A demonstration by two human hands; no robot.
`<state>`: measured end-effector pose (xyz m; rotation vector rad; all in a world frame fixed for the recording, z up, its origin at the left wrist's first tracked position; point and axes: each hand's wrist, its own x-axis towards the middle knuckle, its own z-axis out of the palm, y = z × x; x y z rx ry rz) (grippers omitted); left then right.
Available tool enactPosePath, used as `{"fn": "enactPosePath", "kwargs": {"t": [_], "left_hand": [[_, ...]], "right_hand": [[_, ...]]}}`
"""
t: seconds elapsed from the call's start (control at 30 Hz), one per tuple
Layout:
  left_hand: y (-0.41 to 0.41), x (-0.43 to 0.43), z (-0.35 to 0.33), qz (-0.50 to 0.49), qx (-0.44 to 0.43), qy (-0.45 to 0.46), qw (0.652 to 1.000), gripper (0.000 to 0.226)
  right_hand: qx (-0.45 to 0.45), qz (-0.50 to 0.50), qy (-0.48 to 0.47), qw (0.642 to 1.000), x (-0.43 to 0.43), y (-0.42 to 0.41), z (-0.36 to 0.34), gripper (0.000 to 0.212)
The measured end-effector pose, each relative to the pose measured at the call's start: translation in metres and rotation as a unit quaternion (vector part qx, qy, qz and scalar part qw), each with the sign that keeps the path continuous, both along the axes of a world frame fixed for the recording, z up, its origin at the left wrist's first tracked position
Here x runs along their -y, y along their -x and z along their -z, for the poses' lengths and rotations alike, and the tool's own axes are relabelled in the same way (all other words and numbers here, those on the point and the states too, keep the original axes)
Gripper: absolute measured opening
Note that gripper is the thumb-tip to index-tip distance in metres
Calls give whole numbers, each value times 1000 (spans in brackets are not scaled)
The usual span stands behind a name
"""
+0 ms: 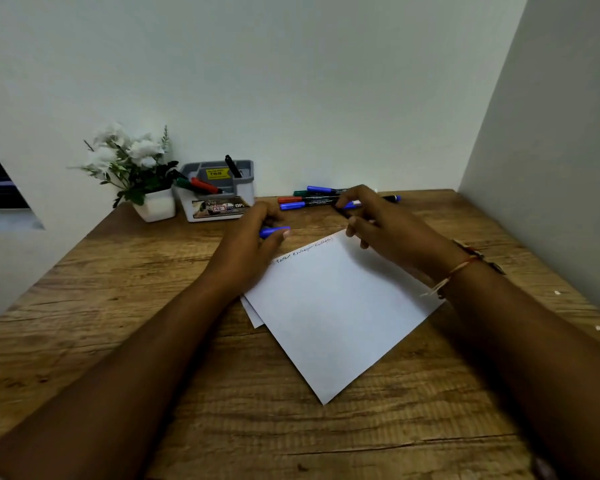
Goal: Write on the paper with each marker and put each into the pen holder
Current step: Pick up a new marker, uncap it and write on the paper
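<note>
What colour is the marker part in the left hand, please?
The marker part is blue, best seen in head view.

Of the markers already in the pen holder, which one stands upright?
The black marker, standing tilted in the grey pen holder's back compartment. The red marker and green marker lie slanted across its left section.

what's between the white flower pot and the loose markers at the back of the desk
The pen holder, with a red marker, green marker and black marker in it, as the head view shows.
</note>
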<state>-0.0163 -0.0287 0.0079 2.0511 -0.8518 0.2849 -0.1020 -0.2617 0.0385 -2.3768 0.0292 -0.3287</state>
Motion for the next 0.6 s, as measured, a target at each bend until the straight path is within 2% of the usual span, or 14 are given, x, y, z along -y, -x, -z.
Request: {"fn": "enactPosePath", "kwargs": {"t": [0.03,0.1,0.13,0.17,0.27,0.43,0.6], "left_hand": [[0,1,1,3,25,-36,999,17],[-1,4,2,22,65,-102,992,21],[0,5,2,33,70,-128,989,22],[0,6,2,41,69,-148,986,22],[2,6,2,55,63,-191,978,22],[3,6,1,67,39,-221,972,22],[1,4,1,65,20,-223,972,22]], "right_hand": [[1,10,-105,994,1,0,1,27],[-7,14,-324,946,-3,-2,1,30],[-10,14,-392,920,-5,-3,0,27],[-10,16,-419,908,-6,-4,1,21],[4,42,-402,915,-9,-10,6,13],[28,86,-327,941,-14,-20,20,36],[22,128,-217,967,-9,-29,34,26]]}}
